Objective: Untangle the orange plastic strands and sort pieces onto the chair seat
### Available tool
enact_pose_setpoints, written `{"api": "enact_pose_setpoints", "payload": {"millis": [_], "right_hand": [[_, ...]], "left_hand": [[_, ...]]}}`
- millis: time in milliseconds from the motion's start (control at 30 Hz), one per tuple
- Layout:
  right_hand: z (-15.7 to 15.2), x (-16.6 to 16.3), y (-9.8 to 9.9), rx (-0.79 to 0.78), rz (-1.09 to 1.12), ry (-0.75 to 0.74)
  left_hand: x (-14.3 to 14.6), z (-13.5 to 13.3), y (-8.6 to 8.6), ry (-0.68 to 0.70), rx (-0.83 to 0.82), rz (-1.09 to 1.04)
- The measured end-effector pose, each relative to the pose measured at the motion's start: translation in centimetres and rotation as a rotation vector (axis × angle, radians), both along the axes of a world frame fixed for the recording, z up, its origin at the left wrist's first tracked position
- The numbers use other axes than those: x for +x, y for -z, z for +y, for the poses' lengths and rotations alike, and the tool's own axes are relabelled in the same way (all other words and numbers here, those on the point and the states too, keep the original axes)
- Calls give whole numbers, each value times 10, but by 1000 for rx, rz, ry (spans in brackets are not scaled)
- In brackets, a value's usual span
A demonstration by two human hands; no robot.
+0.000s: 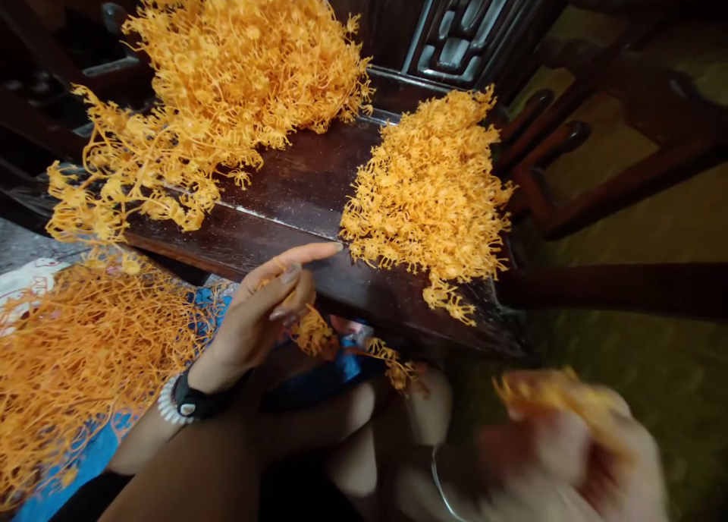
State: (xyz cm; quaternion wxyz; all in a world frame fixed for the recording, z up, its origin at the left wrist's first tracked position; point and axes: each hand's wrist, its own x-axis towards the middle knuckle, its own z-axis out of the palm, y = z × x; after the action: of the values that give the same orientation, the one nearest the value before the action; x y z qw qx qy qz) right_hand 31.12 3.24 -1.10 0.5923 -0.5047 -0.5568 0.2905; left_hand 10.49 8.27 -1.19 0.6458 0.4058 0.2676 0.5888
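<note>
My left hand (267, 302) is over the near edge of the dark wooden bench. Its thumb and curled fingers pinch several orange plastic flower-like pieces (312, 331) that hang below the palm, while the index finger points out near a heap of the same pieces. Smeared by motion, my right hand (574, 446) is at the lower right, its fingers closed around more orange flower-like pieces (569, 393). A yellow-orange heap of pieces (432, 188) lies on the right of the bench. Another larger heap (244, 59) spreads over the left and back.
The wooden bench (301, 173) has a carved back panel (455, 36). Below left, a tangle of thin orange stems (96, 363) lies on a blue sheet (96, 461). Dark wooden chair parts (614, 180) stand on the right. My knees are under the bench edge.
</note>
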Motion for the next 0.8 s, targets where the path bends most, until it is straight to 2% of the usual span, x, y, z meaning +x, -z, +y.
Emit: {"api": "enact_pose_setpoints", "payload": {"millis": [67, 100, 133, 233, 600, 800], "right_hand": [[7, 4, 1, 195, -184, 384], [11, 8, 1, 232, -331, 519], [16, 13, 1, 212, -491, 580], [27, 23, 1, 71, -793, 554], [32, 17, 8, 51, -964, 500], [32, 15, 2, 17, -1001, 444]], "left_hand": [[2, 0, 1, 22, 58, -20], [2, 0, 1, 42, 59, -25], [3, 0, 1, 60, 47, -29], [3, 1, 1, 80, -25, -54], [-1, 4, 2, 127, -99, -188], [-1, 6, 4, 130, -102, -200]]}}
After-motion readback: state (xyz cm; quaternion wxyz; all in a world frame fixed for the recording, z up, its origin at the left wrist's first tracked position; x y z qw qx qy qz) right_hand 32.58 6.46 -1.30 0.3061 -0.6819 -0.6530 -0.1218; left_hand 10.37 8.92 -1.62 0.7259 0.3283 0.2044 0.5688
